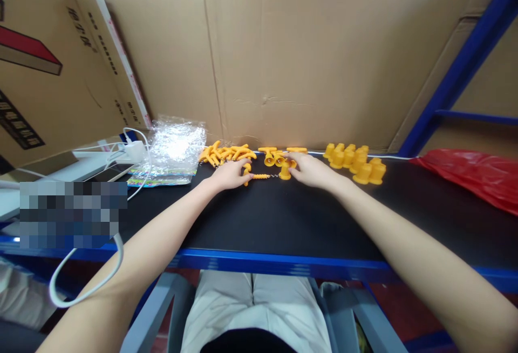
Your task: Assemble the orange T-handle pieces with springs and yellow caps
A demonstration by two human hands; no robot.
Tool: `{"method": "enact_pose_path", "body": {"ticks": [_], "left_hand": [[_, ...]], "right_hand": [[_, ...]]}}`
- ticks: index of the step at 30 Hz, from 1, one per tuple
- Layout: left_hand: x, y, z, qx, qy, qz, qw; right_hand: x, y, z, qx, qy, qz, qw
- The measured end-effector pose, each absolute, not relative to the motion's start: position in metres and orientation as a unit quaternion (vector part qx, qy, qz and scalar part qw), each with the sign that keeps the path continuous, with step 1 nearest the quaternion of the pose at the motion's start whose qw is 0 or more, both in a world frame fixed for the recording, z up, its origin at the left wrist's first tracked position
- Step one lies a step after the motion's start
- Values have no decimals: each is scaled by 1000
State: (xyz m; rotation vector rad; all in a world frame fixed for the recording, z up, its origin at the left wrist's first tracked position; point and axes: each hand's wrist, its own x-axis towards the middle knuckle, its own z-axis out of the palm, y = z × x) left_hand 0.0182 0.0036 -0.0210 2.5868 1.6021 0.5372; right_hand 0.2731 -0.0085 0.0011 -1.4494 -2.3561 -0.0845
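My left hand point(230, 174) rests on the black table top point(283, 212), fingers curled round a yellow hook-shaped screw piece point(256, 176) that lies pointing right. My right hand point(308, 169) pinches a yellow cap-shaped part point(285, 170) just beside the screw's tip. Behind my left hand lies a heap of several yellow hook pieces point(227, 153). A few yellow caps point(275, 155) sit between the two hands at the back. To the right of my right hand stands a group of several yellow caps point(356, 161).
A cardboard wall point(307, 56) closes the back of the bench. Clear plastic bags point(174, 148) lie at the left beside a white charger and cable point(133, 150). A red plastic bag point(469, 175) lies at the right. A blue shelf post point(457, 72) rises at the right.
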Motion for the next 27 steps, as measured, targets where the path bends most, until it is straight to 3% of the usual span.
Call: {"method": "enact_pose_path", "body": {"ticks": [4,11,16,21,27], "left_hand": [[18,4,-21,852,512,101,54],[14,8,-21,851,509,107,70],[14,8,-22,853,507,108,64],[15,6,-20,852,508,107,68],[15,7,-21,852,510,101,61]], "right_hand": [[272,0,-9,-565,-796,2,217],[269,10,-23,-619,-758,89,186],[269,5,-14,-635,-744,53,200],[276,-1,-3,-601,-790,-31,119],[280,3,-10,-571,-817,20,79]]}}
